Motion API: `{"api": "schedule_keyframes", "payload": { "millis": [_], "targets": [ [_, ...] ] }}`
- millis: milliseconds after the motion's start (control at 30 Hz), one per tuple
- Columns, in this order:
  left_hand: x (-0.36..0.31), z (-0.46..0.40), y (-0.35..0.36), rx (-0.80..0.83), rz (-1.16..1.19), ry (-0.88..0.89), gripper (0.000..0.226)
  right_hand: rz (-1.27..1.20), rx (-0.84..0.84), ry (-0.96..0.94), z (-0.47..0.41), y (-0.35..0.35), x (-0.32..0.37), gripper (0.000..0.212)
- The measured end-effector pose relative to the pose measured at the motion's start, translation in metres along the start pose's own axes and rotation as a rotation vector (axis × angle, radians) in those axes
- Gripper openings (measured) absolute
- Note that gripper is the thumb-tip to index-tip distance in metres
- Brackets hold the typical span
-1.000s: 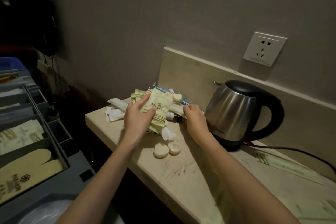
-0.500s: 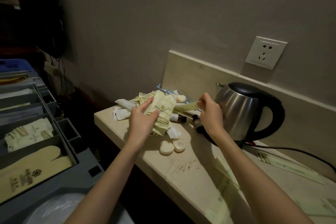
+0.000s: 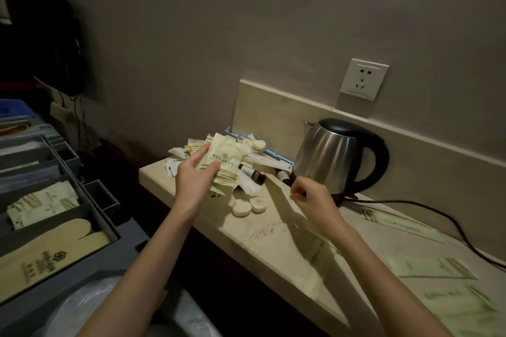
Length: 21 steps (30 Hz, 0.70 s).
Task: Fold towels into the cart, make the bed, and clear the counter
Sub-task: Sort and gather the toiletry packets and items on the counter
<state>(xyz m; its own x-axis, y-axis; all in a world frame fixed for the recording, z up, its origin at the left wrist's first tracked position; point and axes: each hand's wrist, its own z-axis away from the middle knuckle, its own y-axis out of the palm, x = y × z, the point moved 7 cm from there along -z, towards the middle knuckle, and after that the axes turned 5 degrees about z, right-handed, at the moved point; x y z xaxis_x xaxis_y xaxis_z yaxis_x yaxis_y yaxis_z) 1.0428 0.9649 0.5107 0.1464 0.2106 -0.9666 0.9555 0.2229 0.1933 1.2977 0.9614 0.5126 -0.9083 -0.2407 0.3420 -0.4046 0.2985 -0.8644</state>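
Note:
My left hand [image 3: 195,178] holds a stack of pale green sachets [image 3: 226,161] above the left end of the beige counter [image 3: 246,241]. My right hand [image 3: 309,195] hovers in front of the kettle with its fingers curled, pinching a long pale packet [image 3: 282,197] that looks blurred and trails down along my forearm. More sachets, white packets and two small dark bottles [image 3: 256,174] lie heaped behind the stack. Two round soaps [image 3: 242,209] sit on the counter between my hands.
A steel kettle [image 3: 336,161] with a black handle stands at the wall, its cord [image 3: 438,213] running right. Flat green packets [image 3: 435,268] lie on the counter's right part. The grey cart tray [image 3: 109,200] at left holds sachets [image 3: 41,202] and slippers [image 3: 41,254].
My right hand lifted a long pale packet out of the heap, then drew it back toward me and down. My left hand kept hold of the sachet stack.

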Motion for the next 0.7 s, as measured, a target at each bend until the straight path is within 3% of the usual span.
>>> {"api": "schedule_keyframes", "payload": {
  "millis": [200,433,700],
  "targets": [
    [0.001,0.009,-0.024,-0.013,0.025,-0.025,0.051,0.084,0.203,0.095,0.041,0.023,0.0,0.013],
    [0.003,0.035,-0.047,-0.018,0.081,-0.048,0.051,0.004,0.103,0.081,0.045,0.016,0.027,0.017],
    [0.002,0.038,-0.081,-0.139,0.101,-0.067,0.051,-0.093,0.078,0.023,0.004,0.018,0.046,0.021]
  ]
}}
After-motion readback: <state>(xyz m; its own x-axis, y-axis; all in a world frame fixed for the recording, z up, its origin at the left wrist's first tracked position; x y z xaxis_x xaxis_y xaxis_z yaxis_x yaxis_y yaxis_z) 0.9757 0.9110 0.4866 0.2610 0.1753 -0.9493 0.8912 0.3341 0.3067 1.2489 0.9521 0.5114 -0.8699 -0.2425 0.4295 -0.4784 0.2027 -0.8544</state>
